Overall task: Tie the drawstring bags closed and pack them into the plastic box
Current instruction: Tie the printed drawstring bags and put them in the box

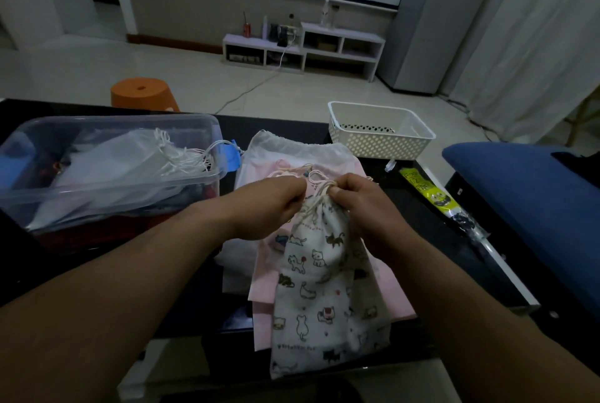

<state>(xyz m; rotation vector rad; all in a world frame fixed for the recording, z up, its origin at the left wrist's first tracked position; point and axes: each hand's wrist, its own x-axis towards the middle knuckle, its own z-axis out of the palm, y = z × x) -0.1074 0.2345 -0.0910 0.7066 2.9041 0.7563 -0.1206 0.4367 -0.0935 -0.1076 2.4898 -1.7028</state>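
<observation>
A white drawstring bag printed with cats [319, 298] lies lengthwise at the table's front, its neck gathered tight. My left hand [271, 206] pinches its cord from the left, and my right hand [363, 207] grips the cord and neck from the right. Under it lie a pink bag [386, 292] and a plain white bag [292, 149]. The clear plastic box [107, 172] stands at the left with several white bags and their cords inside.
A white perforated basket [380, 129] sits at the table's back right. A yellow-green packet [425, 191] lies right of the bags. A blue cushion [532, 194] is at the far right, an orange stool [143, 94] beyond the black table [418, 237].
</observation>
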